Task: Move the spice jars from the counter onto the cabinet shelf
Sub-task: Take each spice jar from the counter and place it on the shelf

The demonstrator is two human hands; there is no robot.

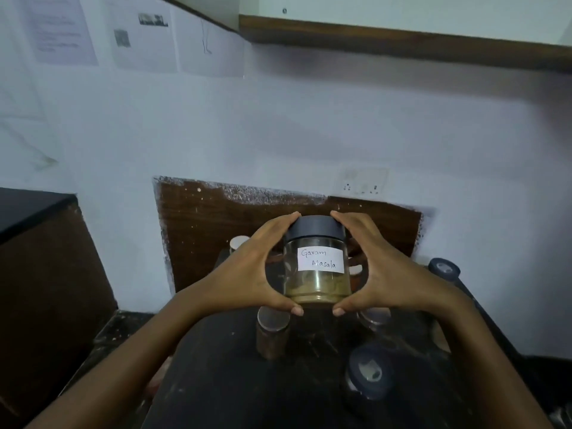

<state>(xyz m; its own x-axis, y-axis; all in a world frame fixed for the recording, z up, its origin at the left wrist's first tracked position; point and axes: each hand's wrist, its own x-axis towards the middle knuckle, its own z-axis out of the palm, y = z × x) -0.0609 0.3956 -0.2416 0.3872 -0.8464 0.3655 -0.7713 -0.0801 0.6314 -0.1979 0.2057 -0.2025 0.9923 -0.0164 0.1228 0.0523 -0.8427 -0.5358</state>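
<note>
Holding the garam masala jar (315,261) up in front of me, I have it clasped between both hands above the dark counter (223,382). My left hand (247,274) curls around its left side, fingertips on the edge of the lid and thumb hooked under the base; my right hand (380,270) mirrors that on the other side. The fingers of each hand are pressed together, and both thumbs nearly meet beneath the jar.

It stands upright: clear glass, a dark screw lid (315,228), and a white label (321,259) handwritten "Garam Masala". Yellowish-brown powder fills only the bottom part; the rest is see-through.

Below it on the counter stand other jars: a brown one with a flat silvery lid (272,332) just under my left thumb, a blue-lidded one (370,374) nearer me, and another blue-lidded jar (444,269) beyond my right hand. The brown edge of a wall cabinet (402,41) runs overhead.
</note>
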